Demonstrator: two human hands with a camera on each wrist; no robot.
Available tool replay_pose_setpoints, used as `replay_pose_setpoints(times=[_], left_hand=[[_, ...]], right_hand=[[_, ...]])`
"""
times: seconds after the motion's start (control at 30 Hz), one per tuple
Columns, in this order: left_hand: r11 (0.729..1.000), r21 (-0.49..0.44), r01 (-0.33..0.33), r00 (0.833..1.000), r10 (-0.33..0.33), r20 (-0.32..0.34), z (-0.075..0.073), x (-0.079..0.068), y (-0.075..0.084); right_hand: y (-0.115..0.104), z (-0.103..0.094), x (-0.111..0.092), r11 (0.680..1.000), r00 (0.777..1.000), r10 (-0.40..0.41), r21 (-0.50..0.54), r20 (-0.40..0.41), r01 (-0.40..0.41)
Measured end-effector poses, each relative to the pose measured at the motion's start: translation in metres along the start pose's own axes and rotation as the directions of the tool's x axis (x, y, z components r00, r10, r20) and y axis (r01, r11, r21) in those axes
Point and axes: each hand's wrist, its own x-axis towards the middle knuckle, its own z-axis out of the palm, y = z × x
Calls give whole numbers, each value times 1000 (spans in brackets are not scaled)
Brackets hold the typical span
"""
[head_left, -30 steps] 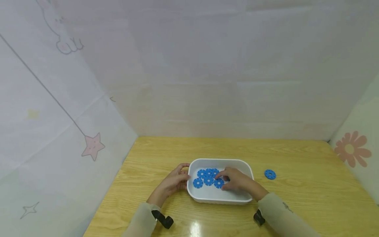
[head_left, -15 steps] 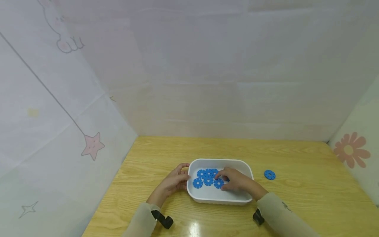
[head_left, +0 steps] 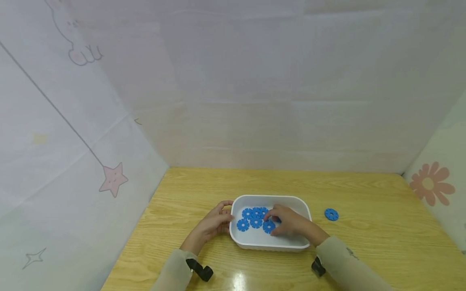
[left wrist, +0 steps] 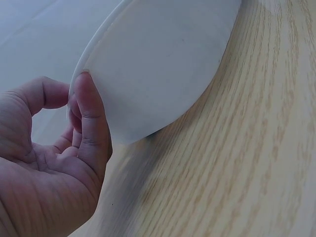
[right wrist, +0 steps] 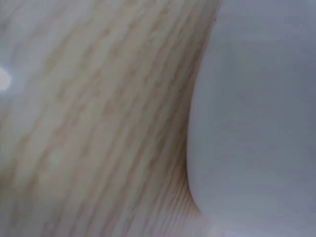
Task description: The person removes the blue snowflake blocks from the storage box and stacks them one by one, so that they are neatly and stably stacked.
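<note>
Inside white tray (head_left: 255, 239), blue disc (head_left: 267, 227) lies between parted thumb and forefinger of right hand (head_left: 289, 220); left hand (head_left: 214, 223) grips tray.

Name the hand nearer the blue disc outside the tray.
The right hand: it is inside the white tray, left of the disc. The left hand is farther, at the tray's left end.

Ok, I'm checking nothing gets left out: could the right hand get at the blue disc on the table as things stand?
Probably yes: the disc lies right of the tray, with nothing covering it; the right hand would just have to lift out first.
</note>
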Motion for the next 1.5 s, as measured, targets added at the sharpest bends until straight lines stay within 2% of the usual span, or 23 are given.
replay_pose_setpoints(times=[0.3, 0.53, 0.8, 1.27, 1.5], left_hand=[[1000, -4, 3, 1000, -3, -3, 0, -1, -2], [1000, -10, 6, 1000, -6, -5, 1, -2, -1], [1000, -7, 7, 1000, -7, -11, 1, -2, -1], [1000, 5, 4, 999, -4, -36, 3, -3, 1], [1000, -2, -5, 999, 5, -37, 4, -3, -1]], right_hand=[[-1, 3, -1, 995, 993, -91, -39, -71, 89], [-3, -1, -2, 995, 991, -64, 72, -116, 73], [-3, -2, -3, 996, 986, -74, 31, -152, 79], [-5, -11, -10, 982, 948, -149, 69, -281, 175], [-5, -22, -22, 983, 930, -151, 50, -335, 178]])
